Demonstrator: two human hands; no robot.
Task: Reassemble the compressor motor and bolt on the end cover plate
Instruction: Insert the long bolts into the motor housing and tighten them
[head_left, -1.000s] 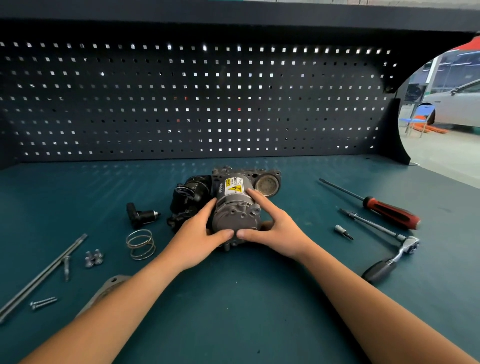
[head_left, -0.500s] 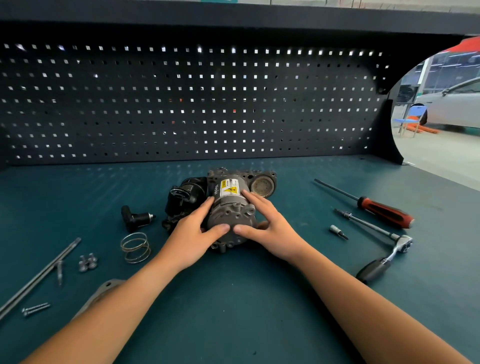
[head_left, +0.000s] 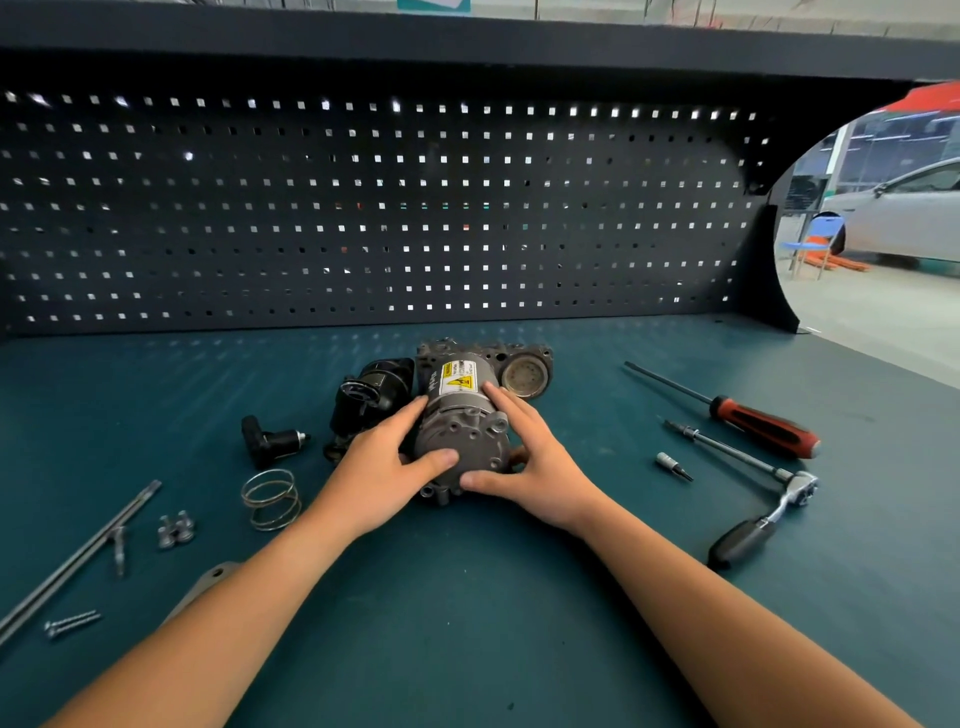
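Observation:
The grey compressor motor (head_left: 460, 410) with a yellow warning label lies on the teal bench, its round end facing me. My left hand (head_left: 382, 475) grips its left side, thumb across the end face. My right hand (head_left: 535, 467) grips its right side, thumb low on the end face. A black housing part (head_left: 369, 400) sits against the motor's left. A flat grey cover plate (head_left: 208, 584) peeks out from under my left forearm. Loose bolts (head_left: 70, 623) and small nuts (head_left: 175, 529) lie at the left.
A wire spring (head_left: 271, 499), a black elbow fitting (head_left: 270, 441) and a long steel rod (head_left: 78, 558) lie left. On the right lie a red-handled screwdriver (head_left: 758, 421), a ratchet with extension (head_left: 761, 519) and a small bit (head_left: 672, 465). A pegboard (head_left: 363, 208) walls the back.
Both hands stay on the motor in the same hold; the thumbs have shifted slightly on the end face. The view has tilted a little.

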